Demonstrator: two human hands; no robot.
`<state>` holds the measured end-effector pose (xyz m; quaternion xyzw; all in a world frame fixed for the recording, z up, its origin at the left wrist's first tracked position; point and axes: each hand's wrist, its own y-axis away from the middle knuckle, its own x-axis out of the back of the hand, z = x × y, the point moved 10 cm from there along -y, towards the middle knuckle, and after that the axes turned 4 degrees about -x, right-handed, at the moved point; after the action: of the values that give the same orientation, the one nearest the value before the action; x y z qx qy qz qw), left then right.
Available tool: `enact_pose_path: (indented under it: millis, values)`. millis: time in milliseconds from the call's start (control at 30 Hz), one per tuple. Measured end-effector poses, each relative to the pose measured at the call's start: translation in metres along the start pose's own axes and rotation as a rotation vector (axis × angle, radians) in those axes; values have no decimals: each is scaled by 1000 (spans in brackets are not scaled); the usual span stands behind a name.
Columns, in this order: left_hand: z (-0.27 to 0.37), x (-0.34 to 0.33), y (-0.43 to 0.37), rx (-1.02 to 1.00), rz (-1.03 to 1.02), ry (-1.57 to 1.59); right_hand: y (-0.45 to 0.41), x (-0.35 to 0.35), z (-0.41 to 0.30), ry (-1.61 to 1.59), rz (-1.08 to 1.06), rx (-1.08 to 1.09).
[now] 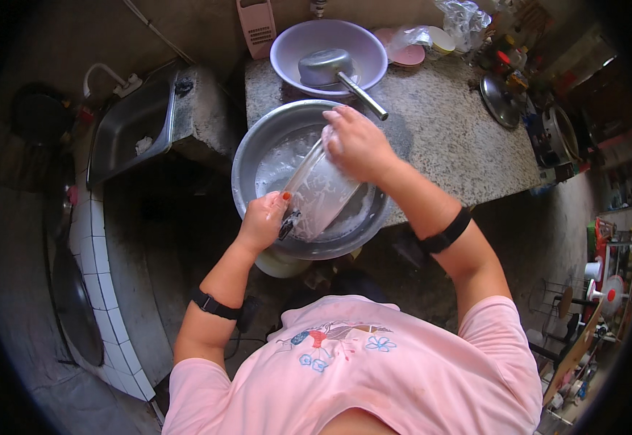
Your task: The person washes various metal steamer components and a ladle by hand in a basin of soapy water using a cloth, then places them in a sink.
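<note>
My left hand (264,218) grips the lower edge of a soapy piece of cookware (324,198), thumb at its rim. Foam streaks its pale side, and a black fitting (289,225) shows beside my fingers. Whether it is a pan or a lid I cannot tell. At its upper end my right hand (358,144) curls over the rim, the fingers covered in suds; a cloth or pad beneath them would be hidden. The cookware is tilted over a grey metal basin (242,179) holding foamy water.
Behind the basin, a lilac bowl (370,41) holds a metal ladle (324,66), its handle jutting right over the granite counter (446,141). Pink dishes (407,54), a pot lid (500,100) and a pot (559,136) stand farther right. A steel sink (126,128) is left.
</note>
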<state>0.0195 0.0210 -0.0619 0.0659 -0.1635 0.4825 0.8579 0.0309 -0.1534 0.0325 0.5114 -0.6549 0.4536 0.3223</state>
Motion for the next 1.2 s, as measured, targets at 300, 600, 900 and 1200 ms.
enact_pose_path:
  millis: [300, 600, 900, 1200]
  values:
    - [11, -18, -9, -14, 30, 51, 28, 19, -38, 21, 79, 216]
    - [-4, -15, -9, 165, 204, 546, 64, 16, -53, -63, 175, 357]
    - [-46, -4, 8, 311, 240, 1196, 53, -29, -52, -368, 85, 323]
    - [-64, 2, 17, 386, 295, 1231, 65, -119, 19, -208, -205, -155]
